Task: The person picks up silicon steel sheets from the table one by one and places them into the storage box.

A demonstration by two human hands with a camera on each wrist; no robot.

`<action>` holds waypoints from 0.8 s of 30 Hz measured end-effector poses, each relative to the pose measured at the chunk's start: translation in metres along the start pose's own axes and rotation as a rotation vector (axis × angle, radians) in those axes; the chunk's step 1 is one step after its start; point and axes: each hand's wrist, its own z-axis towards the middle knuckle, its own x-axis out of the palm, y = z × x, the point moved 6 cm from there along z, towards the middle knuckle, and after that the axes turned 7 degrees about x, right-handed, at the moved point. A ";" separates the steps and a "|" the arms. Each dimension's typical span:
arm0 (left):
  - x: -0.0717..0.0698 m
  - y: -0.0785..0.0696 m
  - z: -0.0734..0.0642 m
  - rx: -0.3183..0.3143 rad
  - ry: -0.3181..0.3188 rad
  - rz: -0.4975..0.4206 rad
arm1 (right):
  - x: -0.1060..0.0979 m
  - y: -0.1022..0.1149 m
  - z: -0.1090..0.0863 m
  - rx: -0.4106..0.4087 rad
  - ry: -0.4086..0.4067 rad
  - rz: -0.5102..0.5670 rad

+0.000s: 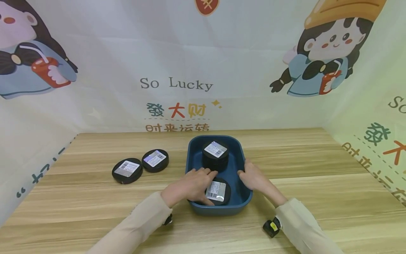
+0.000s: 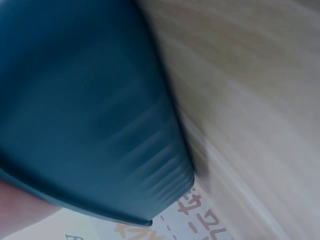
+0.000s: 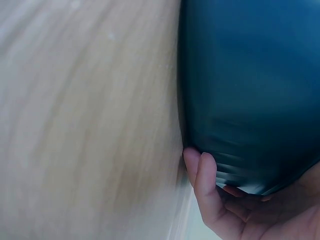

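Observation:
A blue plastic bin (image 1: 219,210) with rounded corners stands on the table in the head view. In its front part lies a round black disc (image 1: 227,193) with a silver-white label. My left hand (image 1: 194,185) reaches over the left rim and spans this disc, thumb at its near side and fingers at its far side. Behind it rises a stack of the same black discs (image 1: 215,160). With the thumb inside and fingers outside, my right hand (image 1: 254,176) grips the bin's right wall. The right wrist view shows its curled fingers (image 3: 205,175) against the outer side.
Two more labelled black discs, a nearer one (image 1: 127,171) and a farther one (image 1: 155,161), lie side by side left of the bin on the wooden table (image 1: 301,155). A printed cloth (image 1: 241,70) hangs along the back and both sides.

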 end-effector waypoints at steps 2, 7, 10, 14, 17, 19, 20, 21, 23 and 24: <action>-0.002 0.000 -0.001 0.024 -0.028 -0.048 | 0.000 0.000 0.000 -0.001 -0.002 0.001; -0.009 0.001 -0.005 0.110 -0.154 -0.186 | 0.000 0.000 -0.001 0.001 -0.004 -0.001; -0.015 0.003 -0.010 0.152 -0.248 -0.255 | 0.000 0.000 -0.002 0.003 -0.002 0.000; -0.021 0.011 -0.017 0.155 -0.359 -0.303 | -0.001 0.001 -0.002 0.006 0.005 0.007; -0.026 0.017 -0.024 0.150 -0.453 -0.314 | -0.001 0.001 -0.002 0.006 0.005 0.013; -0.029 0.022 -0.029 0.149 -0.520 -0.316 | -0.001 0.001 -0.002 0.005 0.004 0.015; -0.031 0.023 -0.032 0.151 -0.555 -0.313 | -0.001 0.001 -0.002 0.005 0.004 0.016; -0.033 0.025 -0.035 0.152 -0.587 -0.313 | 0.000 0.001 -0.002 0.005 0.003 0.015; -0.036 0.029 -0.041 0.146 -0.634 -0.312 | 0.000 0.001 -0.002 0.005 0.002 0.011; -0.037 0.031 -0.043 0.144 -0.653 -0.311 | 0.000 0.001 -0.002 0.007 0.003 0.009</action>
